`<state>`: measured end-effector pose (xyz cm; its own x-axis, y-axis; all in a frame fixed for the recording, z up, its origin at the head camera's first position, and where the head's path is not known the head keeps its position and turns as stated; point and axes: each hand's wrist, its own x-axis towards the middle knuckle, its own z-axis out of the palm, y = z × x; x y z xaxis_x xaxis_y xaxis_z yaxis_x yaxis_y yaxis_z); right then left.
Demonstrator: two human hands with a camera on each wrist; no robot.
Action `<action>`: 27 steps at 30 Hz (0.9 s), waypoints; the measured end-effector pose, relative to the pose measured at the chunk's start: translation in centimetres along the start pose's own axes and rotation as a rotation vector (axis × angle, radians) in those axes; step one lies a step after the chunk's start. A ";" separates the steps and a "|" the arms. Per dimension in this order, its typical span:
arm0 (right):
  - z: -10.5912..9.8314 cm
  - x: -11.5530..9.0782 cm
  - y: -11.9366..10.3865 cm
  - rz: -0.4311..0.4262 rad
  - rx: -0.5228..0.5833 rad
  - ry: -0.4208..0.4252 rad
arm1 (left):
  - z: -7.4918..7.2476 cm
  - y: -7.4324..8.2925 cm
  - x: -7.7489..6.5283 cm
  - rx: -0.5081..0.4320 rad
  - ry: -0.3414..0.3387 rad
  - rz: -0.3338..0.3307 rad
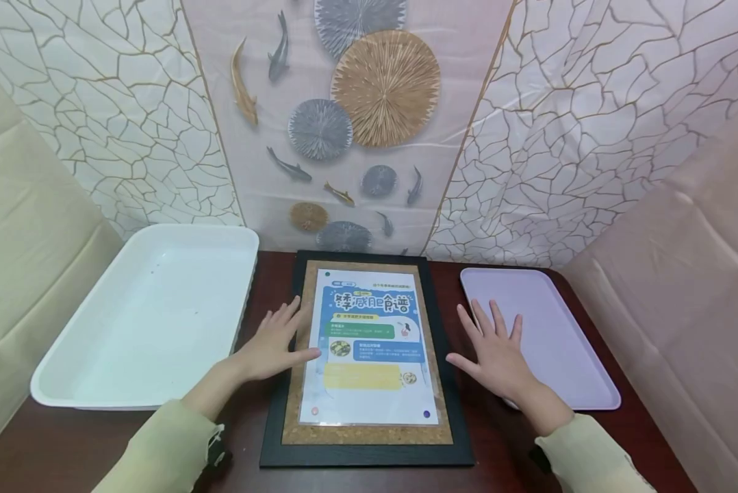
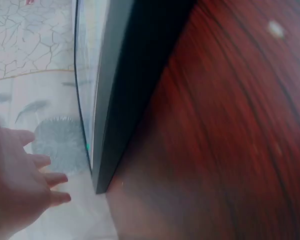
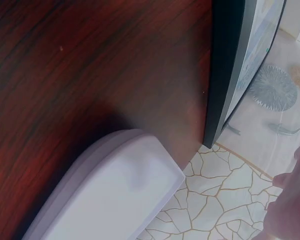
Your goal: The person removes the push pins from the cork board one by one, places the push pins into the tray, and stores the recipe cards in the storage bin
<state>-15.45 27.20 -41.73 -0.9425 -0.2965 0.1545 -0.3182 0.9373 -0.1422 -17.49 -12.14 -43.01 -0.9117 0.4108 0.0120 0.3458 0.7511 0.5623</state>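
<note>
A cork board (image 1: 369, 435) in a black frame (image 1: 369, 456) lies on the table, with a printed sheet (image 1: 369, 405) pinned to it. The sheet carries Chinese text on blue, green and yellow blocks. Over the frame's left side is my left hand (image 1: 273, 349), fingers spread, holding nothing. My right hand (image 1: 498, 359), also spread and holding nothing, is above the left edge of a lilac tray (image 1: 569, 349), its thumb towards the frame. In the left wrist view the left hand (image 2: 20, 185) appears off the board's surface; the right wrist view shows only part of the right hand (image 3: 290, 200).
A deep white tray (image 1: 147, 315) stands at the left. The dark red wooden table (image 1: 48, 445) is bounded by a patterned cloth backdrop (image 1: 369, 171) behind and padded beige panels (image 1: 30, 260) at both sides. Small coloured pushpins (image 1: 427, 413) sit at the sheet's corners.
</note>
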 end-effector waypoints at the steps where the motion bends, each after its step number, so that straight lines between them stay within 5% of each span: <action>1: 0.0 0.0 0.0 0.001 0.000 -0.001 | 0.2 0.1 0.2 -0.042 -0.015 -0.007; 9: 0.0 -0.1 -0.3 0.005 0.008 0.004 | 1.8 0.8 1.9 -0.365 -0.113 -0.114; 21: 0.7 0.0 -1.3 -0.054 0.122 0.044 | 1.8 1.5 3.5 -0.763 0.025 -0.404; 24: 1.1 -0.3 -2.2 -0.115 0.245 -0.021 | 1.8 1.6 3.8 -0.790 0.045 -0.418; 27: 1.4 -0.6 -2.9 -0.189 0.342 -0.179 | 1.6 1.8 4.2 -0.771 0.047 -0.458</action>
<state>-14.07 24.42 -42.82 -0.8577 -0.5126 0.0407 -0.4741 0.7577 -0.4486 -20.34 -8.26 -43.32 -0.9377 0.1220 -0.3253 -0.2834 0.2731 0.9193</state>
